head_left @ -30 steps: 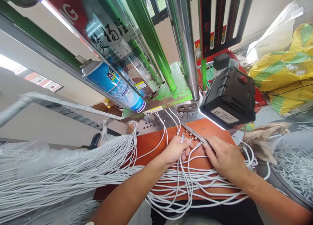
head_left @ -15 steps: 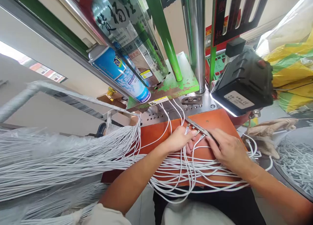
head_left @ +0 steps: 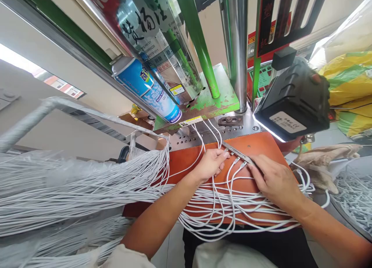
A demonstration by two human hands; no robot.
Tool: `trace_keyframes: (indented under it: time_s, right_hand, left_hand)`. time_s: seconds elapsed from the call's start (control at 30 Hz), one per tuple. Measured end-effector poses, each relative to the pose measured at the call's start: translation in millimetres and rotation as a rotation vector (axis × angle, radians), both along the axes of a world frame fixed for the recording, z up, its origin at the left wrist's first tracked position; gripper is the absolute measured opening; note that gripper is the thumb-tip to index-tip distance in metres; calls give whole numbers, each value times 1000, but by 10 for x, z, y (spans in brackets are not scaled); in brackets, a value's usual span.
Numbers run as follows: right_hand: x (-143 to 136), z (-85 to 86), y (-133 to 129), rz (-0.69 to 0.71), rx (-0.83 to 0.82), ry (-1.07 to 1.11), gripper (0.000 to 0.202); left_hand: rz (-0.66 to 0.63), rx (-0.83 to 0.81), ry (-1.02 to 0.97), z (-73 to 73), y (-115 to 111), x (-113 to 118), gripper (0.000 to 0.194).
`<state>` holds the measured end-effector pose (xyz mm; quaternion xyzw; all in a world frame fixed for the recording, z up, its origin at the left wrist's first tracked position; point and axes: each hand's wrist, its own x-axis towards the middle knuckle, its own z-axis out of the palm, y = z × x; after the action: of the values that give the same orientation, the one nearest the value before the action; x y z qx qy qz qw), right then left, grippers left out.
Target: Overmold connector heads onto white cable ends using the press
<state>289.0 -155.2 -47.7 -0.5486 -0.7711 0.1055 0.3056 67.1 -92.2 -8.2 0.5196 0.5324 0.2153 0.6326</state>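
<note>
A narrow metal bar lies slantwise over the orange board, with several white cable plugs seated along its near edge. My right hand grips the near right end of this bar between thumb and fingers. At the bar's far left part, my left hand pinches a white cable close to its plug, its fingertips hiding most of that plug. Two plugs show plainly nearer my right hand, their cables curving down toward my lap.
Loose white cables cross the board's front. A thick cable bundle fills the left. Behind stand a green press plate, a spray can and a black lamp. A bin of white scraps is at right.
My left hand has shifted from the plugs in the bar's middle toward its far left end, uncovering the middle plugs. My right hand keeps its grip on the bar. The view has tilted slightly.
</note>
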Motion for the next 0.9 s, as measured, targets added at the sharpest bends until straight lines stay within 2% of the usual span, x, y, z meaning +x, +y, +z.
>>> trace_keyframes:
  time_s: [0.13, 0.3, 0.53, 0.67, 0.9]
  right_hand:
    - [7, 1, -4, 9, -24, 17, 27]
    - [9, 7, -5, 5, -20, 18, 27]
    - [-11, 35, 4, 46, 10, -11, 24]
    - [23, 31, 5, 134, -8, 24, 24]
    - [30, -7, -4, 129, 15, 24, 24]
  left_hand:
    - [-32, 9, -106, -19, 26, -26, 38]
    - [-50, -84, -89, -38, 54, -40, 39]
    - [14, -99, -37, -9, 117, 62, 11]
    - [61, -110, -24, -12, 116, 114, 13]
    - [36, -108, -17, -8, 89, 104, 19]
